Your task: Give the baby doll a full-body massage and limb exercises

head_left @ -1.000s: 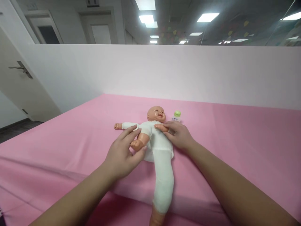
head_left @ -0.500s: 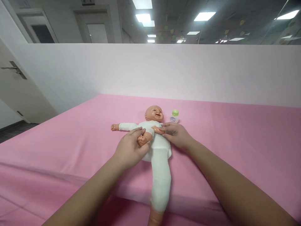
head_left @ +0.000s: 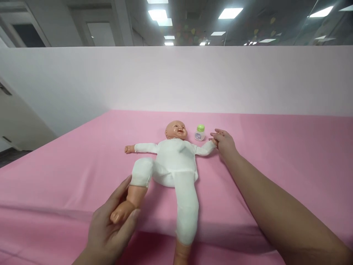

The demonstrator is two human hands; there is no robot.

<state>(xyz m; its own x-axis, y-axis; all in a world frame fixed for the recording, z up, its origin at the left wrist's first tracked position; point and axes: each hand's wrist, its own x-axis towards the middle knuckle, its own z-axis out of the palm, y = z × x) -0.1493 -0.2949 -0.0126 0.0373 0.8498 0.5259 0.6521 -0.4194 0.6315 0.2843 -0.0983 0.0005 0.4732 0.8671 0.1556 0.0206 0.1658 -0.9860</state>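
Note:
A baby doll [head_left: 173, 162] in a white suit lies on its back on the pink sheet [head_left: 275, 162], head toward the far wall, arms spread. My left hand [head_left: 110, 224] cups the doll's bare foot and lower leg at the near left, fingers curled around it. My right hand [head_left: 223, 141] holds the doll's hand at the end of its outstretched arm on the right. A small white bottle with a green cap [head_left: 200, 133] stands just beyond, between the doll's head and my right hand.
A white partition wall [head_left: 193, 77] runs along the far side of the pink surface. The surface's left edge drops to a dark floor [head_left: 11, 156] beside a white door.
The doll's leg, folded up on its belly before, now lies pulled down and out in my left hand. Its arm has gone from its chest out to the right with my right hand.

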